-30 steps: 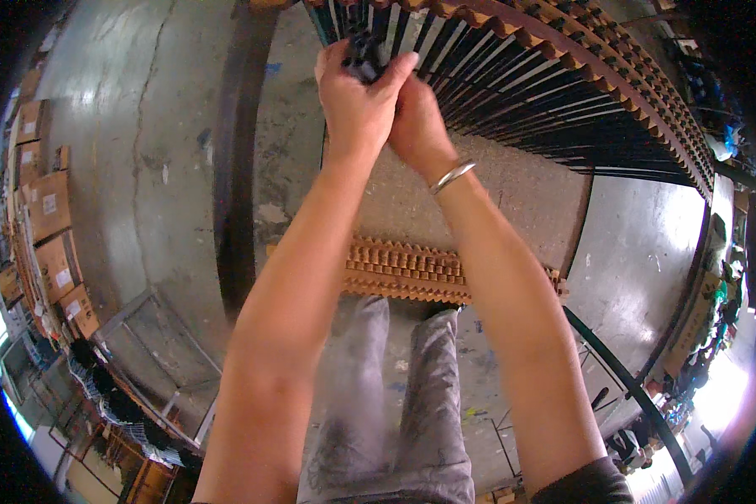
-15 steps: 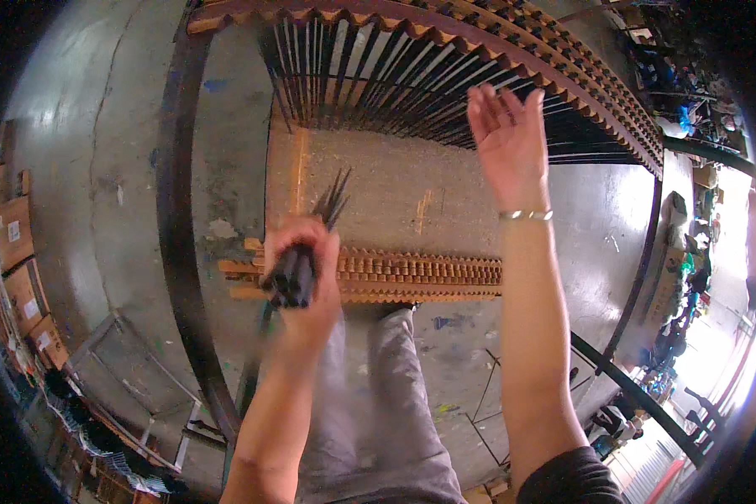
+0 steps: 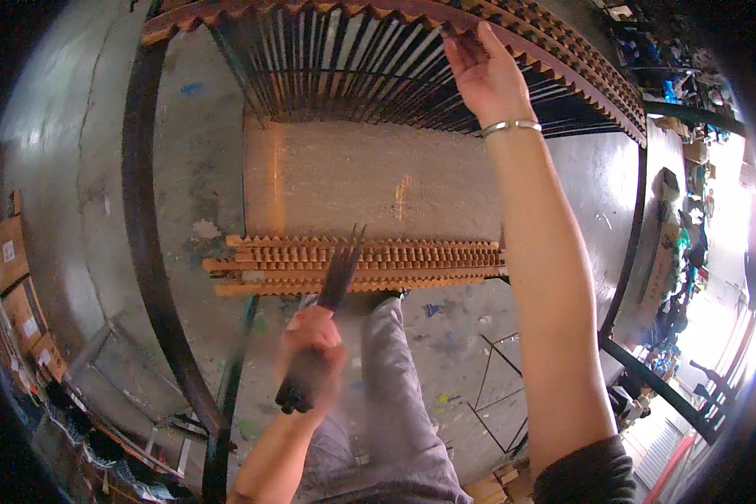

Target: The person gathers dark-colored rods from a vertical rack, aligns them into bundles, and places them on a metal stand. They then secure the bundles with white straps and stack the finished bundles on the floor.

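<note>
Bundle of slim black rods (image 3: 341, 281) in play, held low over the floor (image 3: 197, 164) by the left hand (image 3: 315, 336), which is closed around its nearer half, beside the trousers (image 3: 399, 361). Slacken that grip and a rod could slide out endways; swing it carelessly and those splayed tips could catch the notched wooden bars (image 3: 395, 254) beyond. Up high, the right hand (image 3: 491, 80) is open, fingers loosely bent, nothing visible in it, at the toothed rail (image 3: 181, 21); contact, can't tell. Knuckles could scrape there, or a knock could jostle the ranked rods (image 3: 269, 84) below.
</note>
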{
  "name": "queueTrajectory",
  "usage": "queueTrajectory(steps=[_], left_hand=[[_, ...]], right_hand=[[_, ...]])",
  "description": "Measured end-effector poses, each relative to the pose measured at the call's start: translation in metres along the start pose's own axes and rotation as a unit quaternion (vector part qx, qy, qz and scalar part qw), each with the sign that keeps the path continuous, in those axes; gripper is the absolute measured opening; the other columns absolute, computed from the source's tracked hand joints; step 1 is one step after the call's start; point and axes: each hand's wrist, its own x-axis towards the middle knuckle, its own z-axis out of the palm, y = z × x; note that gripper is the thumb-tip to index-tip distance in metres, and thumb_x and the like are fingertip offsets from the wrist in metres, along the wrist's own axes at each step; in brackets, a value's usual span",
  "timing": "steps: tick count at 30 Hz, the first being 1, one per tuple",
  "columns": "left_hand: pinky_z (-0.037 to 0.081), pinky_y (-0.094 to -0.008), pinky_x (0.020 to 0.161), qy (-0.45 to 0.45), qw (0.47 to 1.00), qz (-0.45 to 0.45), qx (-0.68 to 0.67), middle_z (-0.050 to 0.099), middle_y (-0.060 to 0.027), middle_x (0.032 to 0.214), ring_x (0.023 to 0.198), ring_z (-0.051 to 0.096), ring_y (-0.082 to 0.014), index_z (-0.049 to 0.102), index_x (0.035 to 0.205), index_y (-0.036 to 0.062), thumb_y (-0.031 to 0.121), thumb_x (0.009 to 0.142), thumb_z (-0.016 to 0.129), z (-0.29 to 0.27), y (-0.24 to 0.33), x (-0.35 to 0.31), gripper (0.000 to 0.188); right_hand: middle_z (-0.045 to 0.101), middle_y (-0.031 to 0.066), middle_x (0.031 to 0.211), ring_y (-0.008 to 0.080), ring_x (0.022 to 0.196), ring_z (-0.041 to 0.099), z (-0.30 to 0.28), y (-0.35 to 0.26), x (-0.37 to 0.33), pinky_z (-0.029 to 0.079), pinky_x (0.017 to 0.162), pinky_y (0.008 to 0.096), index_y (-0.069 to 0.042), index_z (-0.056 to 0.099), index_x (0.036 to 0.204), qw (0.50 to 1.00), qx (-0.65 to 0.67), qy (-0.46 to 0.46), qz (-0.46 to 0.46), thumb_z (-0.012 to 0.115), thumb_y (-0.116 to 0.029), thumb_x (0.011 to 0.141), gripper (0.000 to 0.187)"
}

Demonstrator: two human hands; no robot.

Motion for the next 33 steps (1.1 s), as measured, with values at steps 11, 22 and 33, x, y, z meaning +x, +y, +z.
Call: queueTrajectory(steps=[11, 22, 33], left_hand=[[0.043, -0.0402, 0.077, -0.101, 0.989, -0.051, -0.092, 0.052, -0.0051, 0.072, 0.072, 0.052, -0.0195, 0.046, 0.083, 0.0100, 0.017, 0.081, 0.065, -0.007, 0.031, -0.064, 0.021], [0.046, -0.0410, 0.068, -0.199, 0.970, -0.092, -0.101, 0.055, -0.0035, 0.071, 0.064, 0.055, -0.0212, 0.050, 0.081, 0.0083, 0.015, 0.077, 0.073, 0.016, 0.056, -0.119, 0.024], [0.045, -0.0431, 0.076, -0.276, 0.942, -0.176, -0.072, 0.057, -0.0036, 0.072, 0.070, 0.058, -0.0227, 0.053, 0.072, 0.0094, 0.010, 0.070, 0.076, 0.024, 0.046, -0.131, 0.023]], right_hand=[[0.063, 0.0055, 0.094, 0.0170, 0.080, 0.063, 0.004, 0.020, -0.182, 0.056, 0.073, 0.0338, -0.005, 0.055, 0.102, 0.998, 0.039, -0.042, 0.004, 0.054, -0.012, 0.091, 0.012], [0.058, 0.0013, 0.081, 0.0154, 0.076, 0.060, -0.130, 0.106, -0.294, 0.054, 0.071, 0.0351, -0.010, 0.052, 0.084, 0.965, 0.075, 0.165, 0.191, 0.060, -0.010, 0.088, 0.009], [0.059, 0.0063, 0.078, 0.0184, 0.059, 0.058, -0.261, 0.173, -0.262, 0.057, 0.062, 0.0338, 0.000, 0.052, 0.093, 0.920, 0.034, 0.285, 0.266, 0.061, -0.014, 0.088, 0.017]])
